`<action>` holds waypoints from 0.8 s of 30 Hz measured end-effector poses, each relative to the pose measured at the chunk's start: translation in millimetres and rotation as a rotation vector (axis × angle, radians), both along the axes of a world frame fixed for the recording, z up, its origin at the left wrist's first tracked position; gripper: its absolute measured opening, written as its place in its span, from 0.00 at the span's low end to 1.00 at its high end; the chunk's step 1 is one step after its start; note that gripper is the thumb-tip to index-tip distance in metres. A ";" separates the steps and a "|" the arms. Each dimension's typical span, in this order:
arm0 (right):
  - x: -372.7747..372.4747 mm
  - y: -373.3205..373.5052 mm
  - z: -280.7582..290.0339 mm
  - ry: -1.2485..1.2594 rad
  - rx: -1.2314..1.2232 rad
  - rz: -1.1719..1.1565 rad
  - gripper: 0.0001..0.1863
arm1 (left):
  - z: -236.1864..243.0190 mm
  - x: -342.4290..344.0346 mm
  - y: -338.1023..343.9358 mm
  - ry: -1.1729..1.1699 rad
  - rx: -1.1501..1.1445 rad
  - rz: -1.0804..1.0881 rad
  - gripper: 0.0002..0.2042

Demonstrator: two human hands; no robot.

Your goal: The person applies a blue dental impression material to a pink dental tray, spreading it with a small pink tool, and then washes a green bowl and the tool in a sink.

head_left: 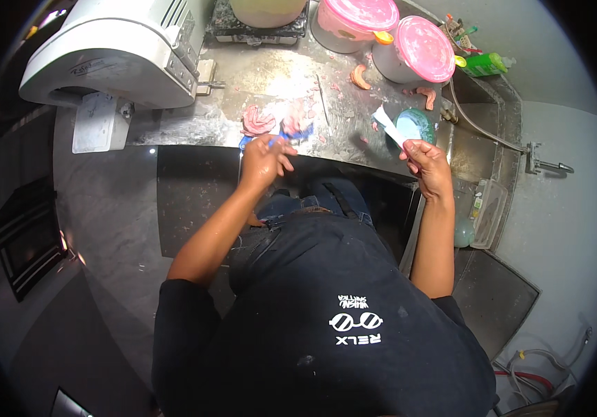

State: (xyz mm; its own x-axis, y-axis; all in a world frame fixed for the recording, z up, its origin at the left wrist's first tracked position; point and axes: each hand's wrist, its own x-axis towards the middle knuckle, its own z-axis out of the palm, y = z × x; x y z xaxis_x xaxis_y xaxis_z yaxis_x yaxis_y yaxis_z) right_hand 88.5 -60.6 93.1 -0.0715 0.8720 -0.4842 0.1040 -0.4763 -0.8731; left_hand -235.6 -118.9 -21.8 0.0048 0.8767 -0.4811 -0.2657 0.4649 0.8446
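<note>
My left hand (pixel 263 163) is at the counter's front edge, fingers partly curled around the near end of a blue impression tray (pixel 303 132). Pink impression material fills this tray, which is smeared by motion. Just left of it lies a folded-looking pink impression (pixel 259 121), with a bit of blue showing beneath. My right hand (pixel 427 165) grips a white spatula (pixel 390 130), its blade pointing up and left. Behind that hand stands a green mixing bowl (pixel 429 121) holding a pale bluish-white mix; the spatula crosses in front of its left rim.
A white bench machine (pixel 114 59) stands at the left. Two tubs with pink lids (pixel 425 48) are at the back right, beside a dark-based device (pixel 256 31) carrying a pale bowl. Curved pink pieces (pixel 360 77) lie on the metal counter (pixel 263 69). A sink and tap (pixel 545 165) are right.
</note>
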 end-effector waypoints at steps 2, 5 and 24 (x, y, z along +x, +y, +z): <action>-7.2 0.0 -0.7 0.003 -0.026 0.008 0.12 | -15.6 15.6 -18.4 -0.087 -0.082 -0.002 0.11; -23.3 -1.9 -3.7 -0.017 -0.071 0.063 0.11 | -35.7 31.1 -39.2 -0.211 -0.133 0.029 0.13; -110.7 -23.1 -40.5 -0.351 -0.092 0.278 0.08 | -40.7 53.6 -41.1 -0.056 -0.022 0.122 0.14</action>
